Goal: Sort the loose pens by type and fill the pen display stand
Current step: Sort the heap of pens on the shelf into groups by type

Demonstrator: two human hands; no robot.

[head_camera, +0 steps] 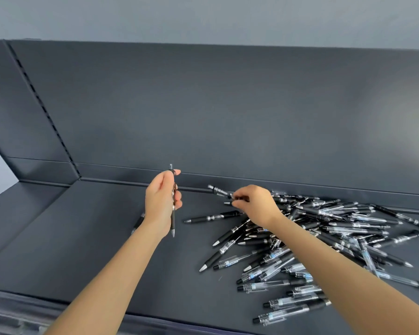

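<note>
Right forearm [344,269] spans pile [336,228]; right hand [255,205] pinches a pen [218,190] at its far-left edge, left hand [161,201] grips a second pen [173,222] upright.

Inside the left hand's [161,201] curled fingers the held pens [173,221] overlap, so their number cannot be told. Just below those fingers, the wrist [153,226] hides most of a lying pen [138,223]. The pinched pen [218,190] at the right hand's [257,204] fingertips is blurred. Right of those fingers, the forearm [324,257] covers part of the pile [344,226], which the right edge cuts off. Its barrel print is too small to read.
</note>
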